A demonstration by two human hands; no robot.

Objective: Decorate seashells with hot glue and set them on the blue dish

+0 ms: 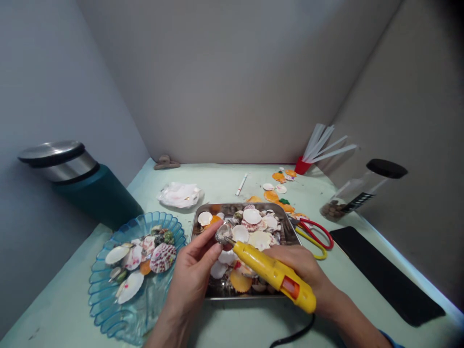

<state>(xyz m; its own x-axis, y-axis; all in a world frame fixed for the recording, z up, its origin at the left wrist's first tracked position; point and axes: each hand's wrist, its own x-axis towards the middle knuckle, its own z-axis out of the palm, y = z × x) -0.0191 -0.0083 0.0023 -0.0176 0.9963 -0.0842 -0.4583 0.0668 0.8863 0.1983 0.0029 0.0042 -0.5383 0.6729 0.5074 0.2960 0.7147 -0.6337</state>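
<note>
Above the tabletop, left hand pinches a rounded shell and right hand grips a plastic glue gun.

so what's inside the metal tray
The tray holds many shells: white, orange and patterned. The left hand and yellow tool cover part; anything beneath the top layer is hidden.

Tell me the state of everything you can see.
Grey shell: pinched in left hand
Yellow glue gun: gripped in right hand
Metal tray: uncovered, holding shells
Blue plate: holding shells
Teal bottle: capped
Clear jar: capped, partly filled
Red cup: holding white sticks
Scissors: lying down, open or shut unclear
White packet: crumpled
</note>
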